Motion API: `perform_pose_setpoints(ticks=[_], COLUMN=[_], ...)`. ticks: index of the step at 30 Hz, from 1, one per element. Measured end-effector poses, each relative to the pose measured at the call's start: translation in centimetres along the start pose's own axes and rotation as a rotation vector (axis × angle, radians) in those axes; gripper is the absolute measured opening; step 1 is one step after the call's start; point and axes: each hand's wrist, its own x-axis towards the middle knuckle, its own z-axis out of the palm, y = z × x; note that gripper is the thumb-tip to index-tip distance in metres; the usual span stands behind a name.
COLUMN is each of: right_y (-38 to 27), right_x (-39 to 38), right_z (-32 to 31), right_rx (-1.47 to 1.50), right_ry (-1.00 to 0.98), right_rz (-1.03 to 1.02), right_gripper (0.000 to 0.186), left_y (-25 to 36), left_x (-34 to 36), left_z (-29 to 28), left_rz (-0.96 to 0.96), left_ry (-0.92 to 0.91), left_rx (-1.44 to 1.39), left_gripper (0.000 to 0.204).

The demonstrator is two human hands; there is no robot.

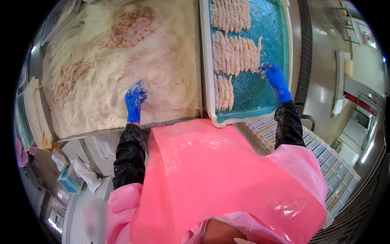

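Note:
Long thin strips of raw, pale meat coated in flour (235, 52) lie side by side in three rows on a blue-green mesh tray (274, 28) with a white rim. My right hand (275, 81), in a blue glove, has its fingers bent together at the lower end of the outermost strip (259, 49) in the middle row. My left hand (134, 101), gloved in blue and dusted white, hovers over or rests in a wide bed of flour (97, 105); its fingers are loosely bent and apart, with nothing seen in them. Uncoated meat (134, 28) lies heaped in the flour farther off.
A smaller meat pile (71, 79) sits at the flour's left. The flour table's metal edge (101, 132) runs before me. Stacked white crates (321, 158) stand at my right, below the tray. A dark grating (302, 53) runs along the tray's right side.

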Motion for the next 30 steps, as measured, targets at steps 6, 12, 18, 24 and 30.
perform_pose_setpoints(ticks=[6,12,18,24,30], right_y=[0.1,-0.4,-4.2,-9.4,-12.0], right_x=[0.6,-0.8,0.6,2.7,5.2], right_z=[0.6,0.6,2.9,13.3,32.2], right_rx=[-0.478,-0.712,-0.429,0.247,-0.115], right_ry=[0.214,0.230,0.493,0.237,-0.471], right_rz=[0.002,0.106,-0.237,-0.619,-0.676], right_gripper=[0.022,0.030,0.024,0.034,0.038], left_y=[-0.1,-0.6,-1.6,-2.3,2.8], left_x=[-0.1,0.3,1.0,1.9,3.4], left_z=[0.1,0.0,-0.6,-2.5,-4.1], left_rz=[0.051,0.058,0.045,0.872,1.051], left_ry=[0.017,0.001,0.010,0.100,0.548], left_rx=[0.057,0.036,0.018,0.637,0.935], left_gripper=[0.028,0.028,0.028,0.026,0.037])
